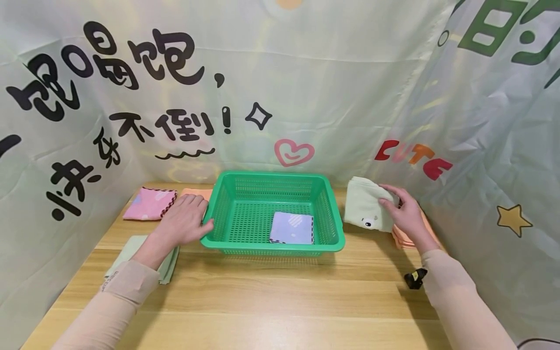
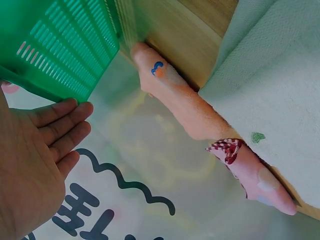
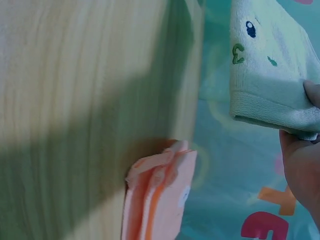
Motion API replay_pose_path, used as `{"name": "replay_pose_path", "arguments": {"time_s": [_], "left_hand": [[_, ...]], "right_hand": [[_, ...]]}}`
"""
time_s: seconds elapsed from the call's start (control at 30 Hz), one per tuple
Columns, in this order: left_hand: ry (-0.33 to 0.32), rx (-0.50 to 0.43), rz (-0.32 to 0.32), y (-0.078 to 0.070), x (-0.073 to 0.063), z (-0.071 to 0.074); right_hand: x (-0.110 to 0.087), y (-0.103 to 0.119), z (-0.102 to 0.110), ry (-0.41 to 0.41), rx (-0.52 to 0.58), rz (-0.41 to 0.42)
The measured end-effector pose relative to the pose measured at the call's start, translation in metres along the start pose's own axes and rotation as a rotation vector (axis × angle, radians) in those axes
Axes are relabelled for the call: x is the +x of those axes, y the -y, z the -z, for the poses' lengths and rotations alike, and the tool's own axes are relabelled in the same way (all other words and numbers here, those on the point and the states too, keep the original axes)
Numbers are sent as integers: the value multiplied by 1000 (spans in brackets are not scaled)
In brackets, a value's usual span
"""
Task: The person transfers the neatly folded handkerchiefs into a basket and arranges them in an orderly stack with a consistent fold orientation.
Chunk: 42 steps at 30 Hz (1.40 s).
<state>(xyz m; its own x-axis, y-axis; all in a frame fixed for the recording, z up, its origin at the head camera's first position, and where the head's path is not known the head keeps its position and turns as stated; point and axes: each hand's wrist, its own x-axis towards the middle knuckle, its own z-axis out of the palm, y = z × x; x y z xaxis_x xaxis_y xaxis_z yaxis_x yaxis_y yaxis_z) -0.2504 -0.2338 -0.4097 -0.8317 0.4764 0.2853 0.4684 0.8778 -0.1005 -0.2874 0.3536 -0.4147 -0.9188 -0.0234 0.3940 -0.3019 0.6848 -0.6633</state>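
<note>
At the left rim of a green plastic basket [image 1: 272, 247] is my left hand [image 1: 185, 218], its thumb by the rim. In the left wrist view its fingers [image 2: 67, 127] are fairly straight, with fingertips right at the basket's outer edge. My right hand [image 1: 407, 211] pinches a folded pale green towel [image 1: 365, 204] by its right side, raised to the right of the basket. An embroidered face shows on this towel in the right wrist view. Inside the basket, near its front right, lies a folded lavender cloth [image 1: 292, 227] with a checkered edge.
Left of the basket lie a pink folded cloth [image 1: 148, 203], an orange cloth [image 1: 199, 193] and a pale green towel [image 1: 168, 266]. Folded orange cloths [image 1: 402, 239] lie under my right hand. A small black object [image 1: 414, 278] is near my right sleeve. Printed curtains [image 1: 341, 107] enclose the table.
</note>
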Motion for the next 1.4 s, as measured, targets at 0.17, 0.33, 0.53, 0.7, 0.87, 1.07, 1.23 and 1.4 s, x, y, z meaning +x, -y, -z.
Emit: {"name": "replay_pose_path", "arguments": {"time_s": [0.17, 0.33, 0.53, 0.7, 0.87, 1.07, 1.23, 1.4], "left_hand": [[1, -4, 0, 0, 0, 1], [3, -4, -2, -1, 0, 2], [10, -1, -1, -1, -1, 4], [9, -1, -3, -1, -1, 5], [6, 1, -5, -2, -1, 4], [8, 7, -3, -2, -1, 4], [0, 2, -5, -3, -1, 3], [-7, -2, -3, -1, -1, 2]], "right_hand": [[1, 8, 4, -4, 17, -15], [3, 13, 6, -26, 42, 19], [7, 19, 8, -47, 39, 91], [10, 24, 9, -51, 44, 92], [14, 29, 10, -60, 46, 106], [19, 37, 10, -58, 56, 118], [24, 42, 9, -50, 56, 112], [29, 51, 9, -49, 60, 118]]}}
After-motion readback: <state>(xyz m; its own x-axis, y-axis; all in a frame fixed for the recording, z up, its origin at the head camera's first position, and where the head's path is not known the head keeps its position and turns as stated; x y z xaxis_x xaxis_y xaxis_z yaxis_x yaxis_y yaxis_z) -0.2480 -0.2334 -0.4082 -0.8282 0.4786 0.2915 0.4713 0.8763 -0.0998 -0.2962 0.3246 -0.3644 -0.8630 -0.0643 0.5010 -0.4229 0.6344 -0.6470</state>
